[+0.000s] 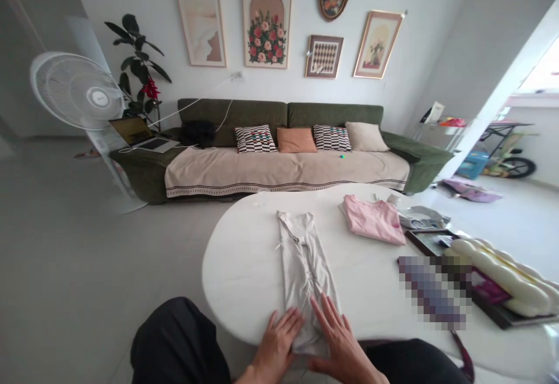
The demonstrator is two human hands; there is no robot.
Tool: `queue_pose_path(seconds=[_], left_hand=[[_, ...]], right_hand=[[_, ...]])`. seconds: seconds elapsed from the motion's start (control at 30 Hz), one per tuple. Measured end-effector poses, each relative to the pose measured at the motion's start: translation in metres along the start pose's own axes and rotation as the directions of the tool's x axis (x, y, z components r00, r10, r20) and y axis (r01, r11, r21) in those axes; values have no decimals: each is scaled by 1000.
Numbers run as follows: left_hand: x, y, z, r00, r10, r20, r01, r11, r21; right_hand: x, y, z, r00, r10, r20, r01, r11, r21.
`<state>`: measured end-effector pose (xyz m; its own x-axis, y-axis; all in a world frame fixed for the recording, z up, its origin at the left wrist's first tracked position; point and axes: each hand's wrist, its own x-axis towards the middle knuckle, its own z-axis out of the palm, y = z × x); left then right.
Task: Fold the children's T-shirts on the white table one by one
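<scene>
Head view shows a pale grey garment (305, 264) laid lengthwise near the front of a white oval table (244, 256), its lower end close to the edge on the wearer's side. The left hand (278, 337) rests palm down at that end on the garment's left side, fingers extended; the right hand (341, 337) lies likewise flat on its right side, fingers spread. Neither hand grips anything.

A folded pink garment (374, 221) lies beyond, to the right, near a silvery packet (423, 218) whose dark markings are too small to read. Further right, a dark tray (425, 242) carries a cream ridged object (498, 273) and a purple-pink label (487, 285) with unreadable print. Pixelation hides a purplish item (432, 293) beside the tray. Across the room, a white fan (65, 90) bears a hub logo (99, 98), likewise illegible.
</scene>
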<state>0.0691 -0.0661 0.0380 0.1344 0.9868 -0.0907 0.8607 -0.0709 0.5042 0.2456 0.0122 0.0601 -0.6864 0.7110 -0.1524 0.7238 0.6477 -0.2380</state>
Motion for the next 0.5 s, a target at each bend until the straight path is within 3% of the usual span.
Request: queue_pose_path(seconds=[0.13, 0.27, 0.37, 0.5], left_hand=[[-6, 1, -17, 997, 20, 78, -19, 1000, -19], [-4, 6, -37, 992, 18, 121, -12, 999, -53], [-4, 11, -50, 989, 26, 148, -14, 996, -86], [-19, 18, -67, 957, 114, 266, -48, 969, -242]], right_hand=[[-20, 9, 22, 991, -80, -104, 63, 986, -156], [-14, 11, 39, 975, -31, -222, -20, 974, -224], [-10, 12, 32, 985, -28, -168, -1, 986, -169], [-24, 18, 15, 988, -142, -60, 140, 989, -46]])
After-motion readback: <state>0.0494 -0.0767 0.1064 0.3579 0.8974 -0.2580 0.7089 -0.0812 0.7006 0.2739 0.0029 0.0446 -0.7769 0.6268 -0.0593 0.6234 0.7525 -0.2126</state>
